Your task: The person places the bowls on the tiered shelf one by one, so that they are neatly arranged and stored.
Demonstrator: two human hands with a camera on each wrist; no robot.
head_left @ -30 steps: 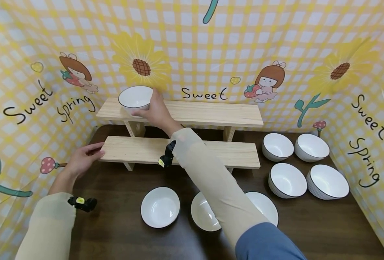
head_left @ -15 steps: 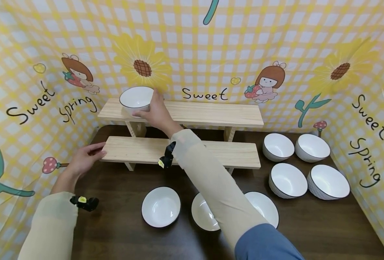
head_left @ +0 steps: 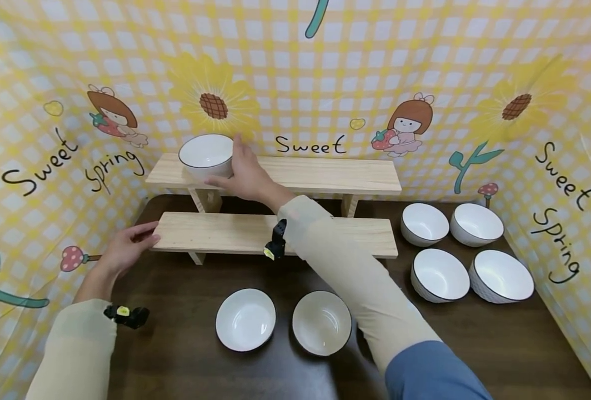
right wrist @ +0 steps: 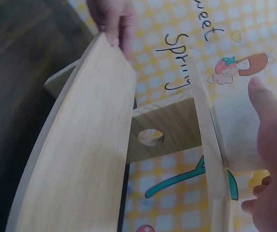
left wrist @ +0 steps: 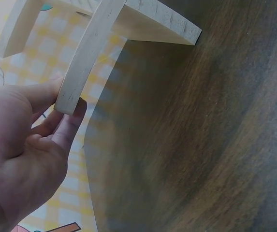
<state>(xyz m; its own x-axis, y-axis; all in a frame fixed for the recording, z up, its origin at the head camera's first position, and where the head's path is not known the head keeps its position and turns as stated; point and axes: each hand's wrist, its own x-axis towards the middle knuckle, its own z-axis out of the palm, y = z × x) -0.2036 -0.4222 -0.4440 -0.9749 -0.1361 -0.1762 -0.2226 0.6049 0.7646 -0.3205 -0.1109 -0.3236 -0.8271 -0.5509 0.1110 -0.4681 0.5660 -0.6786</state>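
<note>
White dark-rimmed bowl (head_left: 205, 153) first: how far along would you put things?

"Early, judging by my head view. That one bowl is up on the upper board (head_left: 315, 173), toward its left end. Six more that I can see remain on the worktop (head_left: 175, 361): four textured bowls (head_left: 424, 224) grouped by the right edge, and two round bowls (head_left: 245, 319) toward the front edge. The right sleeve (head_left: 345, 266) blocks part of that front side from me, so I won't swear to the count."

And the fingers, relative to the raised bowl?

"I have the right hand (head_left: 250, 178) just beside its right side, thumb across the lower front and fingers reaching up behind. They're spread apart, straight rather than wrapped round it. My right wrist view shows space between bowl and curled-in lower fingertips; whether the thumb touches, I can't tell."

Is it seated?

"It looks upright on the board to me, though I can't see the base clearly."

What about the other side?

"My left hand (head_left: 128, 247) pinches the lower board (head_left: 210, 230) at its left end, thumb above and fingers beneath."
</note>
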